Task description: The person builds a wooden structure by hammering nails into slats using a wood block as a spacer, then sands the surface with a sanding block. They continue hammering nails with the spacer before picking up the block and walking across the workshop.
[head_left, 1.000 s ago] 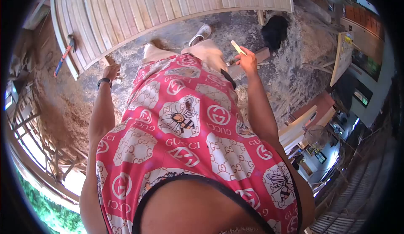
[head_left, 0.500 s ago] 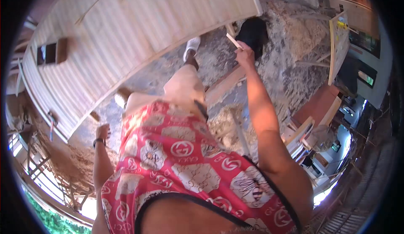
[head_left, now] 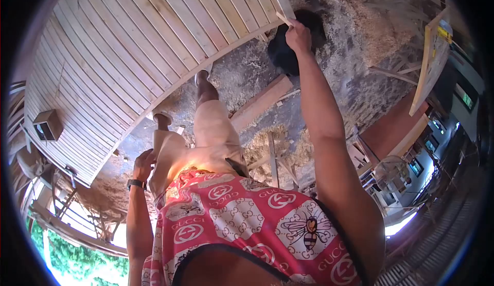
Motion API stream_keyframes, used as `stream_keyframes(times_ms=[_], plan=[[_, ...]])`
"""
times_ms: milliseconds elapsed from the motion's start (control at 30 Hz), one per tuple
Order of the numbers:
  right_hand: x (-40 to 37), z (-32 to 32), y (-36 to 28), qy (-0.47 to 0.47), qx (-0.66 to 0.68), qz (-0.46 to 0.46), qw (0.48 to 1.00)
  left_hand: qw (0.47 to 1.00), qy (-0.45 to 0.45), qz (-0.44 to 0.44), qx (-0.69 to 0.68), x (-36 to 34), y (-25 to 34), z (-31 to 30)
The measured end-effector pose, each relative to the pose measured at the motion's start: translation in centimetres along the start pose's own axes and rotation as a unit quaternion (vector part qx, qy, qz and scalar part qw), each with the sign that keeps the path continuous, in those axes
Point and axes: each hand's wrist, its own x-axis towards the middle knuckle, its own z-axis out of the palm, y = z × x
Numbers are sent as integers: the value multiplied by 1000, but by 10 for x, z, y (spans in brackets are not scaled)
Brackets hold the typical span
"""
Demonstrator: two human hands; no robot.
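Note:
My right hand point(head_left: 298, 37) is closed around a short, thin wooden strip point(head_left: 283, 18) and stretched far forward. The strip's free end overlaps the corner of a large slatted wooden panel point(head_left: 149, 49) in this view. Beside that corner, a rounded black object point(head_left: 286, 54) sits on the floor, partly behind my right hand. Low by my thigh hangs my left hand point(head_left: 144, 165), with a watch on the wrist. Its fingers are loosely bent and slightly apart, with nothing seen in them. The panel's long edge runs just beyond my feet.
A small open wooden box point(head_left: 48, 125) rests on the panel's left part. On the shavings-strewn floor point(head_left: 350, 70) lies a reddish plank point(head_left: 262, 101). Crossed wood pieces point(head_left: 272, 157) lie near my legs. To the right stand a framed board point(head_left: 432, 62) and a fan point(head_left: 393, 172).
My body has moved forward toward the panel. My right hand has brought the strip to the panel's corner, while my left hand has come closer to my thigh.

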Motion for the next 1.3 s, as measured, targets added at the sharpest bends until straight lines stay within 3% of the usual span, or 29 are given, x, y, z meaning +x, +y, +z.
stream_keyframes(times_ms=[200, 533, 967, 1300], plan=[[25, -11, -6, -59, -42, -53, 996, 998, 24, 1, -54, -21, 36, 28], [44, -28, -36, -141, -93, -102, 980, 997, 32, -23, -62, -32, 20, 36], [46, -16, -46, -162, -111, -104, 975, 995, 30, -32, -93, -27, 29, 48], [60, 0, -15, -172, -63, -179, 967, 990, 21, 9, -137, -11, 36, 61]])
